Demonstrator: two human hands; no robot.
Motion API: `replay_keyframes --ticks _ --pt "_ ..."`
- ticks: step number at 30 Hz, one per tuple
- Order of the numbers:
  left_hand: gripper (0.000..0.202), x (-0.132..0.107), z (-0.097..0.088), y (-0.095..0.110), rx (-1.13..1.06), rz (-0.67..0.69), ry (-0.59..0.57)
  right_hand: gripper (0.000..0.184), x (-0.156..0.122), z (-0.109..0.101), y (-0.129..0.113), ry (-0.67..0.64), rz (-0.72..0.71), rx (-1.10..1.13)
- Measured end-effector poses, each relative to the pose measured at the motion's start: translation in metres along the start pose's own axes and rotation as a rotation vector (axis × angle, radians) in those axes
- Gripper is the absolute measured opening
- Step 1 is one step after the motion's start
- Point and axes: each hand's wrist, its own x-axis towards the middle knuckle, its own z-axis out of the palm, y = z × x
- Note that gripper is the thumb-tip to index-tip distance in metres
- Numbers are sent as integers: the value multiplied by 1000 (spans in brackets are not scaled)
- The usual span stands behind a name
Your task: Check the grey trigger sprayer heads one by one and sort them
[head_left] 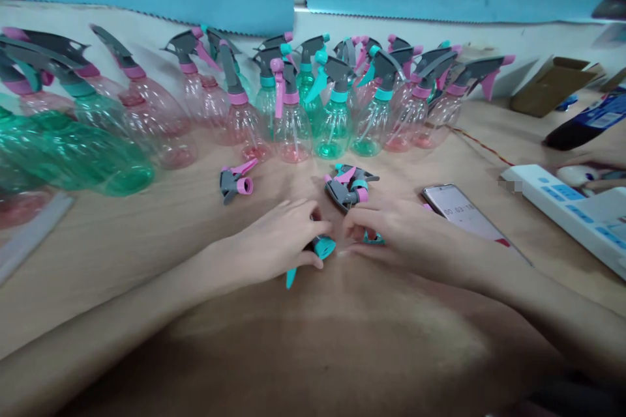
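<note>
My left hand (pixel 281 238) is closed around a grey and teal trigger spray head (pixel 323 247). Its teal collar points right, and its teal lever hangs below my fingers. Just to the right, my right hand (pixel 398 231) has its fingers curled together at the tips; what they pinch is too small or blurred to make out. A bit of teal plastic (pixel 374 238) shows between those fingers, mostly covered. Beyond my hands lie a grey and pink spray head (pixel 345 192) and a teal one touching it. Another pink and grey spray head (pixel 237 181) lies farther left.
Several clear pink and green bottles with spray heads, such as a green bottle (pixel 333 124), stand along the wall. Green bottles (pixel 73 150) without heads lie at left. A phone (pixel 464 215), a white power strip (pixel 572 208) and a cardboard box (pixel 552 85) are at right.
</note>
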Motion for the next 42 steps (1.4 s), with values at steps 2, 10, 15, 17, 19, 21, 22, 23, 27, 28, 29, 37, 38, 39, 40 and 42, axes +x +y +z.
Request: replay_keyframes --ticks 2,10,15,17,19,21,22,23,27,28,29,37,38,39,40,42 --pt "22 -2 3 -4 -36 0 5 9 8 -6 -8 -10 1 0" --pt "27 -22 29 -14 -203 -208 660 15 40 -11 -9 91 -46 134" --pt "34 -22 38 -12 -297 -169 696 18 39 -9 -3 40 -103 140" --pt "32 -22 36 -11 -275 -172 693 18 36 -9 -4 28 -121 138" --pt "29 -22 35 -10 -234 -187 693 21 35 -9 -8 13 -101 138" --pt "27 -23 33 -10 -195 -194 692 21 34 -8 -13 -15 -63 149" --pt "28 -24 33 -10 -177 -194 692 21 33 -8 -15 -34 -47 166" --pt "28 -24 33 -10 -162 -192 693 20 33 -7 -17 -48 -33 191" --pt "27 -25 32 -9 -127 -193 713 22 35 -7 -17 -91 -28 324" --pt "27 -25 32 -9 -122 -195 712 22 36 -8 -16 -97 -33 346" --pt "26 -26 32 -9 -117 -195 707 23 36 -8 -15 -99 -32 366" --pt "30 -25 34 -11 -151 -186 699 20 40 9 -8 87 21 343" --pt "30 -25 35 -12 -159 -185 701 19 41 11 -9 126 27 312" --pt "30 -25 36 -13 -164 -182 704 19 41 13 -9 149 33 301" --pt "31 -25 36 -13 -166 -176 709 18 41 14 -10 153 38 310" --pt "32 -25 37 -13 -165 -154 720 18 42 15 -10 121 51 351"
